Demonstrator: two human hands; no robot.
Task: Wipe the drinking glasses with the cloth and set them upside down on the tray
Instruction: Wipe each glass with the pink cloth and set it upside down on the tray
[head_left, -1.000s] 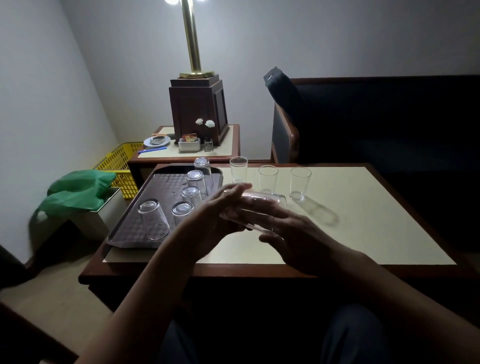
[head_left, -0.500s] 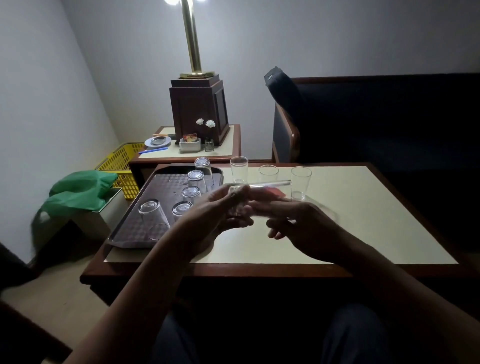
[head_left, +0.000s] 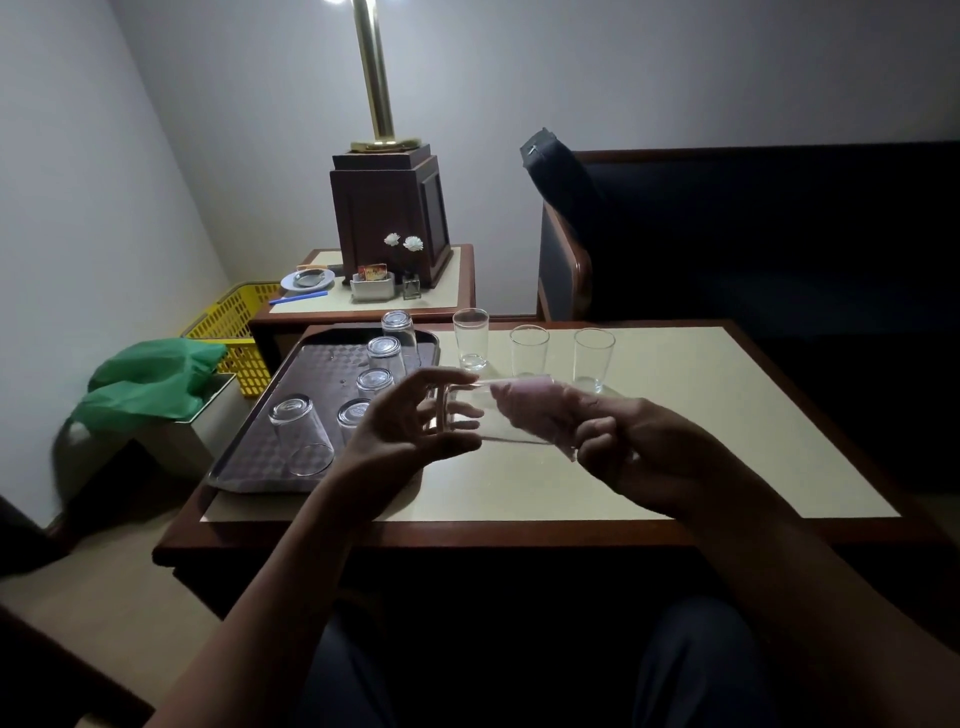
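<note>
A clear drinking glass lies on its side in the air above the table, between my hands. My left hand grips its base end with thumb and fingers. The fingers of my right hand reach into its mouth, wrapped in what looks like a pale pink cloth. A brown tray sits at the table's left with several glasses upside down on it. Three glasses stand upright behind my hands: one next to the tray, one in the middle, one on the right.
The cream-topped table has a wooden edge. Behind it stands a side table with a lamp base, a saucer and small items. A yellow basket and a green bag sit at the left. A dark sofa fills the right.
The glass has turned in my hands and now lies level with its mouth to the right. My right hand has shifted rightward, its fingers still inside the glass.
</note>
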